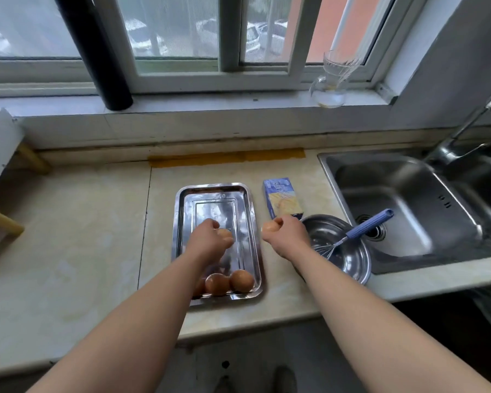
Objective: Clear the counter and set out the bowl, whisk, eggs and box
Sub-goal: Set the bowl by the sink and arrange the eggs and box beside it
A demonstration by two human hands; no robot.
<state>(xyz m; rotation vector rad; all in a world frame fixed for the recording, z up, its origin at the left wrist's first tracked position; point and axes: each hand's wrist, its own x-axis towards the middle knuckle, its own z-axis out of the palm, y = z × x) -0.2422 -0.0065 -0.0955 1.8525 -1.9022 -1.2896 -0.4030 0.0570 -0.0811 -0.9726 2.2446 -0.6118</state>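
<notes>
We look down from head height at a pale kitchen counter (68, 236) below a window, w/ a steel sink (403, 199) on the right.

Centre: a shiny metal tray (179, 222), long side running away from us. Two brown eggs (229, 282) rest touching each other at its near right corner; a third may sit behind the left forearm, can't tell. We judge they gather there because the tray's lip stops them rolling.

Our left hand (209, 241) is over the middle of the tray, fingers curled round an egg (224, 233) that shows only partly. We can't tell if it touches the tray yet.

Our right hand (288, 234) is just right of the tray's edge, between tray & bowl, closed round another egg (270, 226), held at the fingertips so it isn't crushed. It looks lifted off the counter.

The blue box (282, 198) lies flat just right of the tray, further back. Near it, at the sink's edge, sits the steel bowl (352, 268), w/ the whisk (352, 236) leaning inside: wires down, blue handle out over the rim toward the sink, likely parked there to stay put.

Bowl, whisk & box look set out; the eggs seem the step in hand.
</notes>
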